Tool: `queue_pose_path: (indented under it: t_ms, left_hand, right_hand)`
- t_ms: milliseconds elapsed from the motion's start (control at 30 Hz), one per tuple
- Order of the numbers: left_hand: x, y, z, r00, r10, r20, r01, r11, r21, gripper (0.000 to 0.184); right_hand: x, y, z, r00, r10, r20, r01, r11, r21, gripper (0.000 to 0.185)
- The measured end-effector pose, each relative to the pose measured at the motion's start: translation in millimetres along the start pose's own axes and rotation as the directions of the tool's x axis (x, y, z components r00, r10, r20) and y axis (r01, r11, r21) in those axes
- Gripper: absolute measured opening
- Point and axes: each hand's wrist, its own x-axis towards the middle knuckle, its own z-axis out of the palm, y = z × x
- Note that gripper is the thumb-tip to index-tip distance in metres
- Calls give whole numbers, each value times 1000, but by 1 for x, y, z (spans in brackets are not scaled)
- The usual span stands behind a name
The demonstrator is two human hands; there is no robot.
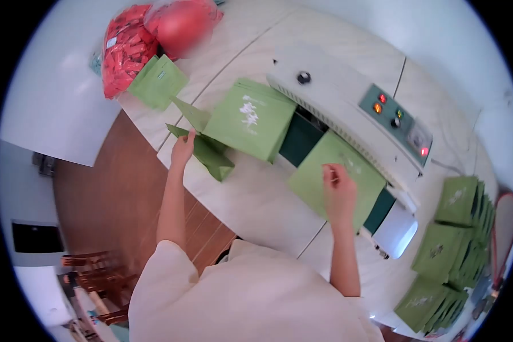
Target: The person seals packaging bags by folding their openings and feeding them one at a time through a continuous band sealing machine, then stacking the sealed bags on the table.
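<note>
My left hand (182,149) grips the edge of an upright green pouch (214,157), which stands partly spread near the table's front edge. Right of it, a larger green pouch (248,122) with white lettering lies with its right side at the band sealer (325,74). Another green pouch (310,179) lies along the sealer's front, its upper edge at the machine. Over that pouch hovers my right hand (340,194), fingers curled together; something small and pale shows at the fingertips, too unclear to name. Whether this hand touches the pouch I cannot tell.
Clear bags of red packets (128,54) sit at the table's far left, beside a flat green pouch (158,81). Stacks of green pouches (443,251) line the right end. Lit indicators show on the sealer's control panel (394,117). Wooden chairs (100,279) stand at lower left.
</note>
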Motion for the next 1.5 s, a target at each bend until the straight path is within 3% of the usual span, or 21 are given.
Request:
queue_pose_path:
  t_ms: [67, 133, 167, 233, 333, 400, 533, 667, 733, 867, 933, 967, 1000, 1033, 1100, 1133, 1200, 1267, 1333, 1400, 1500]
  left_hand:
    - [35, 10, -9, 990, -89, 110, 88, 996, 19, 78]
    - [71, 14, -19, 974, -92, 208, 38, 967, 251, 82]
    - [80, 20, -18, 971, -58, 231, -1, 969, 248, 77]
    - [116, -4, 10, 979, 165, 120, -191, 947, 258, 64]
    - [130, -12, 6, 981, 180, 66, -190, 963, 192, 46]
    - [144, -16, -11, 955, 269, 128, -287, 947, 147, 32]
    - [210, -22, -76, 886, 320, 336, -370, 924, 93, 30]
    - [322, -7, -112, 770, 451, 451, -624, 679, 387, 26]
    - [385, -13, -118, 792, 461, 402, -611, 586, 532, 24]
    - [457, -25, -107, 862, 439, 252, -489, 590, 642, 23]
    - [455, -28, -98, 878, 429, 212, -451, 596, 664, 27]
    - [448, -32, -96, 873, 438, 213, -477, 680, 557, 32]
    - [437, -34, -97, 872, 445, 204, -488, 753, 442, 40]
    - [422, -38, -96, 877, 433, 208, -479, 759, 441, 40]
    - [380, -46, -95, 747, 664, 20, -573, 629, 525, 49]
    - [361, -51, -97, 757, 653, 21, -565, 638, 524, 49]
    - [320, -56, -99, 514, 831, -213, -725, 553, 411, 48]
    - [272, -69, -103, 548, 776, -312, -711, 629, 316, 44]
    - [235, -107, -87, 691, 594, -412, -641, 767, 30, 44]
    - [191, -142, -63, 814, 434, -386, -519, 842, -148, 43]
    - [134, -169, -31, 914, 344, -217, -401, 851, -339, 50]
  right_hand:
    - [14, -20, 51, 999, -21, 51, 23, 999, -38, 16]
    - [33, -30, 100, 997, 5, 77, 8, 985, -174, 21]
    - [43, -33, 121, 995, -32, 93, 50, 981, -189, 21]
    - [54, -35, 152, 998, 58, 17, -51, 955, -294, 27]
    - [62, -31, 174, 988, 133, -81, -154, 900, -407, 31]
    - [65, -26, 172, 978, 187, -92, -208, 906, -368, 33]
    - [68, -28, 175, 949, 283, -137, -313, 894, -322, 42]
    - [69, -9, 189, 930, 366, -35, -368, 924, -109, 43]
    - [65, -2, 195, 925, 377, 52, -368, 921, -129, 46]
    - [45, -23, 206, 880, 469, 74, -471, 882, 13, 42]
    - [32, -40, 210, 925, 338, 173, -336, 941, -40, 34]
    - [25, -53, 211, 965, 216, 146, -176, 953, -247, 27]
    - [19, -61, 212, 963, 222, 152, -178, 950, -255, 27]
    - [12, -68, 212, 959, 164, 232, -99, 958, -268, 26]
    - [-4, -81, 218, 938, 68, 341, 35, 958, -286, 23]
    - [-13, -81, 226, 933, 69, 353, 39, 956, -291, 23]
    - [-29, -78, 244, 905, -106, 412, 149, 986, -75, 18]
    - [-18, -127, 266, 902, -75, 425, 107, 993, -52, 27]
    - [-7, -143, 300, 931, 98, 352, -121, 992, 44, 30]
    - [18, -183, 325, 920, 234, 315, -310, 926, 217, 30]
    - [33, -200, 377, 944, 218, 246, -305, 858, 412, 31]
